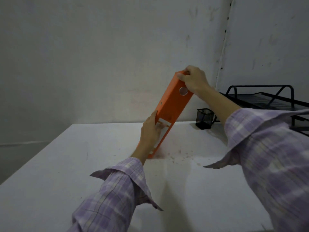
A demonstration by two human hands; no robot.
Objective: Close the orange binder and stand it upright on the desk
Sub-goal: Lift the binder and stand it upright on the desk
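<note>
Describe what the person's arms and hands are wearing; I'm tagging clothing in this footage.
Both arms wear long sleeves of a lilac and white plaid shirt. The cuffs are unbuttoned and flare open at the wrists. The left hand and right hand are bare: no gloves, watch or rings visible.

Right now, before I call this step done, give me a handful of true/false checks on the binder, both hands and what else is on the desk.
1. The orange binder is closed. True.
2. The binder stands fully upright. False: it tilts, top end leaning right, bottom corner on the white desk.
3. The right hand grips the binder's top end. True.
4. The left hand lies flat on the desk, away from the binder. False: it holds the binder's lower part, by the white spine label.
5. A black mesh pen cup sits on the desk right of the binder. True.
6. The black wire tray sits at the desk's left edge. False: it is at the far right.
</note>
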